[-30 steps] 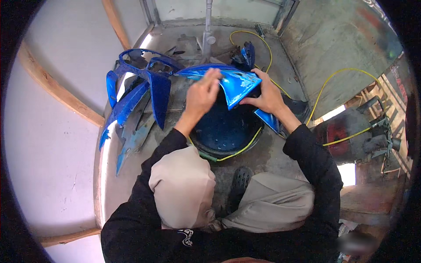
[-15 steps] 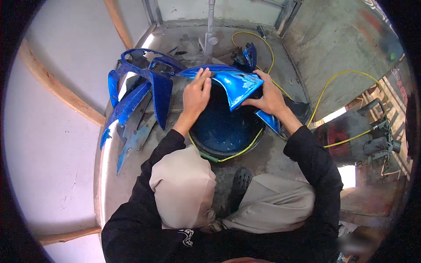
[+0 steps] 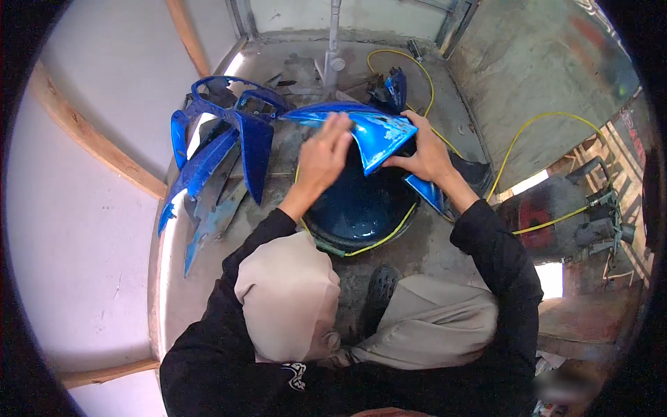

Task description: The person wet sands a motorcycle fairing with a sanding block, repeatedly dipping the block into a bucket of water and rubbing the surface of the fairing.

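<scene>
A glossy blue plastic fairing panel [image 3: 381, 142], with pale scuffed patches along its upper right side, is held above a round dark basin [image 3: 361, 219]. My right hand [image 3: 425, 156] grips the panel's right end, thumb below and fingers along the outer edge. Against the panel's left part lies my left hand [image 3: 323, 160], its fingers smeared by motion. Whether anything sits under those fingers is hidden. Water with a bright reflection shows in the basin.
Several blue fairing pieces [image 3: 256, 153] lie on the floor to the left. Another blue piece [image 3: 425, 194] rests right of the basin. A yellow hose [image 3: 432, 90] curves behind, and a dark red tank-like machine [image 3: 549, 219] stands at right. A metal post [image 3: 333, 55] rises at the back.
My left hand has slid right and slightly down along the panel. The right hand and the panel stay nearly where they were. The reflection in the basin water has shifted.
</scene>
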The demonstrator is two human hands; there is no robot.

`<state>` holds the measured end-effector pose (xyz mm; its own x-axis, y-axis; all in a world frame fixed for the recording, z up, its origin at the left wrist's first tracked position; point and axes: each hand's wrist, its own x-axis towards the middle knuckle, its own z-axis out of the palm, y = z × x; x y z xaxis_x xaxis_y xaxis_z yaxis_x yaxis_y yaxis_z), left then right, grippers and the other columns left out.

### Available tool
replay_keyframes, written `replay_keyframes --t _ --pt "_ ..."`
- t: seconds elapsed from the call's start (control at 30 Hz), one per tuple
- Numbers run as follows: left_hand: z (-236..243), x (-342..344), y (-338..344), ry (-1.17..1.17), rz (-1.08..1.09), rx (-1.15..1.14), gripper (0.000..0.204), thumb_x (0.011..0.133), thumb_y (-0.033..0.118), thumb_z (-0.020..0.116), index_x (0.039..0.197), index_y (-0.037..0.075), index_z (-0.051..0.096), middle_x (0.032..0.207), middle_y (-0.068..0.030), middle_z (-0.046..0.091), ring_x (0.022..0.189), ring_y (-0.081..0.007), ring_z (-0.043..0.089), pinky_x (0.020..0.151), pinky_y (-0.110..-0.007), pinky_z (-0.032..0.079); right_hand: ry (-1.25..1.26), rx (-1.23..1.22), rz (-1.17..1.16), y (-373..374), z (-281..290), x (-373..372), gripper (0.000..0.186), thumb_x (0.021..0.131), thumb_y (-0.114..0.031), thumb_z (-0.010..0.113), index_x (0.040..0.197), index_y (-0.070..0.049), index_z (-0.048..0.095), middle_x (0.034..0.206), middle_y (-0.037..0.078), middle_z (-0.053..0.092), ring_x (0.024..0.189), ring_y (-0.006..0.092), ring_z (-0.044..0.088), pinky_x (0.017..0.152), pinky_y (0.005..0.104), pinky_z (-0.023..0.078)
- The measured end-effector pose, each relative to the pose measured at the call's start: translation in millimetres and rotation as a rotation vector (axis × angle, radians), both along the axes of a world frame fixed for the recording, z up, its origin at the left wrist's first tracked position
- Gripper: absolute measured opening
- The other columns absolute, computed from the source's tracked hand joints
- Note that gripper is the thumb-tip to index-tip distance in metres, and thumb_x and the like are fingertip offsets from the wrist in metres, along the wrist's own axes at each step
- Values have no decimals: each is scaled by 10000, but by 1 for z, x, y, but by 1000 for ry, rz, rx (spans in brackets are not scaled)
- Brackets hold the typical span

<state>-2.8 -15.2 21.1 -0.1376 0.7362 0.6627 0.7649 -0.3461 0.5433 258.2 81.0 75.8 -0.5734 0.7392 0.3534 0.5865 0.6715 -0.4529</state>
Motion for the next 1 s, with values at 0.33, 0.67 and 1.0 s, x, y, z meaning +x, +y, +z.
replay_keyframes --t 0.33,0.67,1.0 --pt "-3 -33 4 -78 6 71 356 1116 225 625 1410 55 730 1501 -193 689 1464 -364 608 1162 -483 539 -4 45 17 2 -2 -9 1270 637 -682 992 1624 -104 439 1519 208 580 1370 454 629 1120 528 530" --pt "16 10 -12 70 -252 27 359 1107 201 640 1423 51 722 1502 -169 698 1463 -356 612 1157 -471 549 3 45 11 4 -7 -1 1260 645 -671 994 1624 -100 443 1545 202 569 1391 448 617 1138 523 522" --pt "17 36 -20 89 -305 78 374 1075 236 687 1412 81 733 1487 -176 706 1417 -382 646 1122 -494 566 -18 35 -9 4 -6 5 1270 640 -667 994 1628 -101 433 1533 207 569 1384 450 617 1138 523 522"
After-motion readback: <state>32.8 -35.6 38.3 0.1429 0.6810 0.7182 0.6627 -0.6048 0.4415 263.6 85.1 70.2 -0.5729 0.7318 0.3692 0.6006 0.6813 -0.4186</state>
